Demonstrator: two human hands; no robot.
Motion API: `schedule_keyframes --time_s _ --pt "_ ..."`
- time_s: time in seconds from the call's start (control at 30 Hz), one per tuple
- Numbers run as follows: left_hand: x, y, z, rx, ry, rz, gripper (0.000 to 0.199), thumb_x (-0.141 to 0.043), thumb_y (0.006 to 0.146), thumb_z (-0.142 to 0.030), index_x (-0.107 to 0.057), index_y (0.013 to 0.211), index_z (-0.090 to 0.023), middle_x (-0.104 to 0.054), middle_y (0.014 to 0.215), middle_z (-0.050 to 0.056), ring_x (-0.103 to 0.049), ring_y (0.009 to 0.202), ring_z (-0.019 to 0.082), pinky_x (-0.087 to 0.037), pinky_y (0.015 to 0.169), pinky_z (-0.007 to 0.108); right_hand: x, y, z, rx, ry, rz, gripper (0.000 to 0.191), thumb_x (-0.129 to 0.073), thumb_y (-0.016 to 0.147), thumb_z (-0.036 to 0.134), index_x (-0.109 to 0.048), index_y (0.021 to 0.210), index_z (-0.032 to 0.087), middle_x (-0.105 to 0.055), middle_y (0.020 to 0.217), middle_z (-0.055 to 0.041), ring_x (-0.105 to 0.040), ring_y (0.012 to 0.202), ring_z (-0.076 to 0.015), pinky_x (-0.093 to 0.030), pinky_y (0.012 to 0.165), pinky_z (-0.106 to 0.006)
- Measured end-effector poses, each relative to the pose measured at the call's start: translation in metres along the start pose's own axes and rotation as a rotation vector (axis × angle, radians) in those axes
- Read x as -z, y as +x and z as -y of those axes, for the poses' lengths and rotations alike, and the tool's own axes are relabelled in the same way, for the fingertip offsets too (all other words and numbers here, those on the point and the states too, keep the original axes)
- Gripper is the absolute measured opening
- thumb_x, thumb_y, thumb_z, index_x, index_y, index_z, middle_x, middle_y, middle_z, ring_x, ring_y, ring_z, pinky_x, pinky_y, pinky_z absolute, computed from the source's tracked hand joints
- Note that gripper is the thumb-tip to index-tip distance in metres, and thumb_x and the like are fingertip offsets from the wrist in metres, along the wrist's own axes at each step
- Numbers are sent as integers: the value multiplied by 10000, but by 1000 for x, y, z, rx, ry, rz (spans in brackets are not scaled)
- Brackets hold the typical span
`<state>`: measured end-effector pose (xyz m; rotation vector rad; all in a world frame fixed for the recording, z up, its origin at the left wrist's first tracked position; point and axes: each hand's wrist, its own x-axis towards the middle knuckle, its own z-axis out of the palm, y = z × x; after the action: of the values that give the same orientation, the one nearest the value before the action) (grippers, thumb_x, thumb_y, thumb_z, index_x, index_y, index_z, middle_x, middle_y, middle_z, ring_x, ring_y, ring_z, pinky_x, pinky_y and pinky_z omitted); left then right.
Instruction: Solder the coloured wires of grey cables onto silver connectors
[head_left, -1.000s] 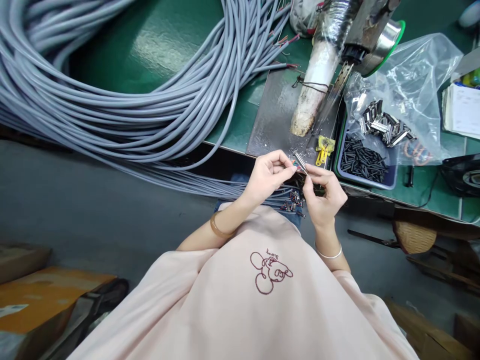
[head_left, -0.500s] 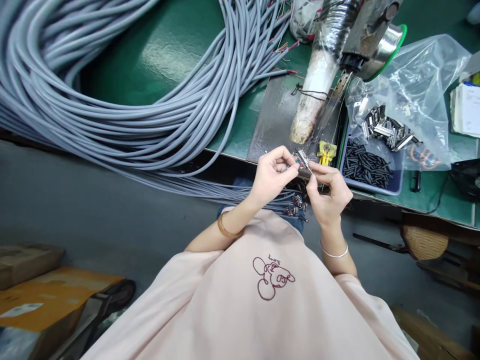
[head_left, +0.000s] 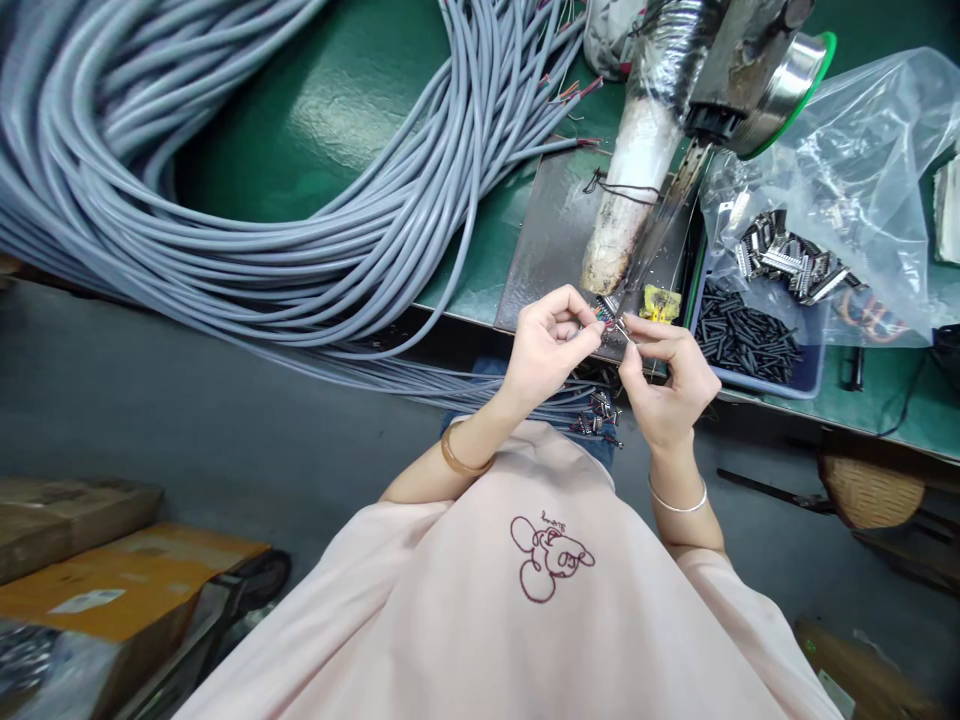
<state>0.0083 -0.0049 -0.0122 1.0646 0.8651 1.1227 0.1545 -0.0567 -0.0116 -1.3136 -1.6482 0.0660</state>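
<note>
My left hand (head_left: 551, 340) is closed in a pinch on thin coloured wires (head_left: 602, 317). These run to a small metal connector (head_left: 610, 304) just below the soldering tool's scorched white wrapped end (head_left: 606, 262). From the right, my right hand (head_left: 667, 380) pinches a thin silver pin-like thing (head_left: 622, 330) with thumb and forefinger, its tip against the wires and connector. The fingertips hide its exact kind. Beneath my hands hang grey cables with finished-looking connector ends (head_left: 596, 415) over my lap.
A large coil of grey cables (head_left: 360, 240) covers the bench's left. At right stand a blue bin of black sleeves (head_left: 746, 335) and a clear bag of metal connectors (head_left: 795, 255). A solder reel (head_left: 799, 90) hangs above. A yellow piece (head_left: 660, 303) lies by the plate (head_left: 547, 240).
The view has shifted slightly, so the bag and bin sit farther right. The connector has moved a little under the white wrapped end, and my right hand has shifted slightly right.
</note>
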Motion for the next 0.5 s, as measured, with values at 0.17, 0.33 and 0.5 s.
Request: schedule_keyframes --time_s 0.17,0.33,0.5 --pt "1 1 -4 3 -1 21 187 -697 799 -208 -533 719 -168 -514 620 -65 -376 435 4 -282 414 165 2 4 5 20 -41 9 131 -684 852 126 -621 871 239 -776 1054 -22 -754 948 -186 -622 821 -358" --pt "1 2 -5 35 4 25 191 -702 779 -195 -528 706 -169 -501 596 -67 -378 426 5 -275 403 163 4 2 6 39 -64 22 145 -670 846 125 -584 856 241 -774 1077 -30 -755 942 -182 -624 793 -332" --pt "3 1 -1 87 20 45 164 -690 773 -176 -541 706 -161 -532 641 -49 -384 411 -2 -240 383 180 5 -2 4 20 -45 37 162 -665 837 102 -578 861 236 -774 1050 -33 -754 945 -179 -614 800 -323"
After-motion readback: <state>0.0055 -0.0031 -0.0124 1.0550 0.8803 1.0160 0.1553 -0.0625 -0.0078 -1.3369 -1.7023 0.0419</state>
